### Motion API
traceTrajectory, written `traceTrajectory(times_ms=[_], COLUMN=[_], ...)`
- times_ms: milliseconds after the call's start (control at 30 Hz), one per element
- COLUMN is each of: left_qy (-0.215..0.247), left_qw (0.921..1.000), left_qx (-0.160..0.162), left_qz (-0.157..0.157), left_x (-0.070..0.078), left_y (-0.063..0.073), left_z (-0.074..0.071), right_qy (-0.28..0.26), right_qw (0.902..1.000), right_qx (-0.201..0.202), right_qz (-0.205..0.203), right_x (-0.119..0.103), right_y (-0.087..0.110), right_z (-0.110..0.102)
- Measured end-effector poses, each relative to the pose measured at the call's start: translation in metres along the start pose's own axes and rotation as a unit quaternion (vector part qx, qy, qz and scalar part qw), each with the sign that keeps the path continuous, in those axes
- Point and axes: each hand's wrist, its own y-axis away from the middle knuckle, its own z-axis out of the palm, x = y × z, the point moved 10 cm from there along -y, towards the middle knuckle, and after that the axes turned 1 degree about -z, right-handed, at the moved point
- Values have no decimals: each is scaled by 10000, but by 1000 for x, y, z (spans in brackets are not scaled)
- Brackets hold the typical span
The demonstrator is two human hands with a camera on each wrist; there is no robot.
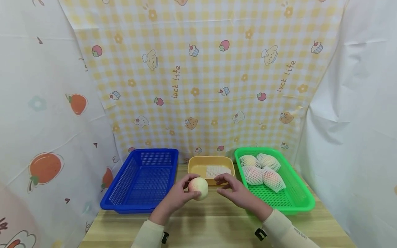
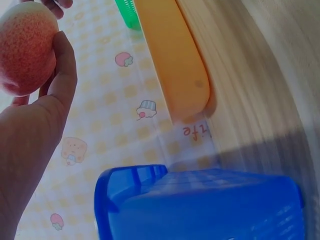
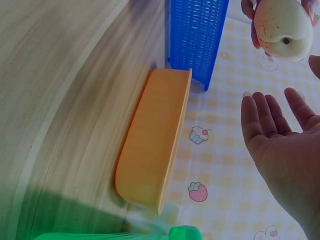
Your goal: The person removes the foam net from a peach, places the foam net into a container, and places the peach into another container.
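A pale peach [image 1: 198, 188] with a pink blush is gripped between the thumb and fingers of my left hand [image 1: 178, 196], held above the table in front of the yellow tray. The left wrist view shows the redder side of the peach [image 2: 26, 49]; the right wrist view shows its cream side with a small dark hole [image 3: 284, 29]. My right hand [image 1: 238, 193] is apart from the peach, to its right, fingers loosely bent and holding nothing. White foam netting [image 1: 218, 170] lies in the yellow tray [image 1: 193, 169] behind the hands.
At the left is a blue basket [image 1: 139, 208] with nothing seen inside. On the right stands a green basket [image 1: 297, 193] with several net-wrapped peaches [image 1: 252, 175] toward its back. A checked cloth [image 1: 204, 75] hangs behind the wooden table [image 1: 198, 230].
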Motion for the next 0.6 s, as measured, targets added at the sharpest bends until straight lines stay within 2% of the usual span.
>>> traceTrajectory(times_ms=[133,233,600], left_qy=[-203,-541,-1663], left_qw=[9998,9984,9847], left_qx=[-40,-112,-374], left_qz=[-33,78,359], left_x=[5,12,36], left_y=[1,2,4], left_z=[-6,-14,-57], right_qy=[-71,-121,-38], right_qw=[10000,9999,9998], right_qx=[-53,-111,-203], right_qz=[8,46,28], right_x=[1,3,5], right_y=[2,4,8], right_z=[2,4,8])
